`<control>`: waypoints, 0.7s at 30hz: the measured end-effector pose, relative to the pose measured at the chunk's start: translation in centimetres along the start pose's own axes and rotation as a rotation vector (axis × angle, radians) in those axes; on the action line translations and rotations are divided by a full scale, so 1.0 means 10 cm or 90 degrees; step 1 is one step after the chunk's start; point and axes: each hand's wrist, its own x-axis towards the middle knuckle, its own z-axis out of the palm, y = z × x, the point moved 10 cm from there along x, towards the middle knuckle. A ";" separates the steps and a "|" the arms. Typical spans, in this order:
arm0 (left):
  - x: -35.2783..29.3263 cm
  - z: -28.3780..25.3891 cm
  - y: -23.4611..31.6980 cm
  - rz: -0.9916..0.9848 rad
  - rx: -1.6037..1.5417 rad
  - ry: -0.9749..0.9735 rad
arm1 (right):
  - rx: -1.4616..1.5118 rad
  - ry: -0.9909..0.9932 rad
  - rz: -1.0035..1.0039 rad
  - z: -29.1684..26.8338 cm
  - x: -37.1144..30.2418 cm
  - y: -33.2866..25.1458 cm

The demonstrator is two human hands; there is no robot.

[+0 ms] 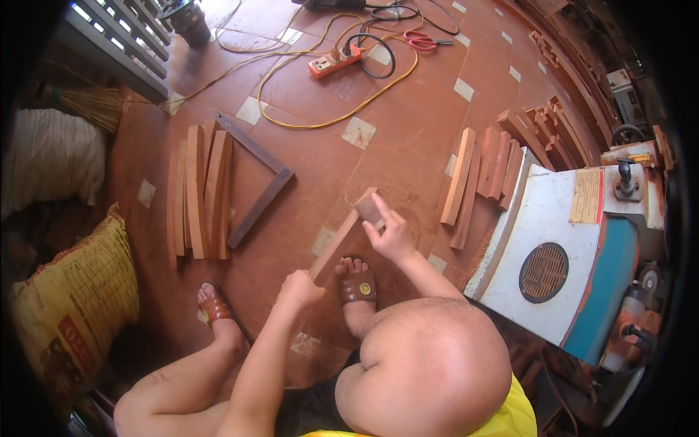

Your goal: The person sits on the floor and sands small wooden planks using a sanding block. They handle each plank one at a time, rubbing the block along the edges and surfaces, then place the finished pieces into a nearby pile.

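My left hand (pixel 301 291) wraps the likely light, stiff wooden bar (pixel 337 245) sensibly at seven o'clock, right hand (pixel 394 237) half-spread at one.

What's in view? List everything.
Squared wooden bar: one, brown, centre
Slender wooden strips: several, brown, left floor
L-shaped frame: one, dark, beside strips
Wooden pieces: many, reddish, right
Boxy machine: one, white-teal, right
Bulging sacks: two, white and yellow, left
Bristle broom: one, tan, upper left
Slatted panel: one, grey, upper left
Rectangular power strip: one, orange, top
Looped cables: several, yellow and black, top
Scissors: one, red-handled, top
Strap sandals: two, brown, feet
Left hand: one, bare, bar's near end
Right hand: one, bare, far end
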 end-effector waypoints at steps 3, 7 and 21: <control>-0.06 -0.08 -0.05 -0.020 0.038 0.051 | -0.047 -0.135 0.115 0.04 0.21 -0.08; -0.02 -0.01 -0.10 -0.003 0.092 0.144 | 0.092 -0.317 -0.035 0.24 -0.16 -0.57; 0.12 0.28 -0.34 0.073 0.107 0.246 | 0.080 -0.430 -0.023 0.47 -0.37 -0.83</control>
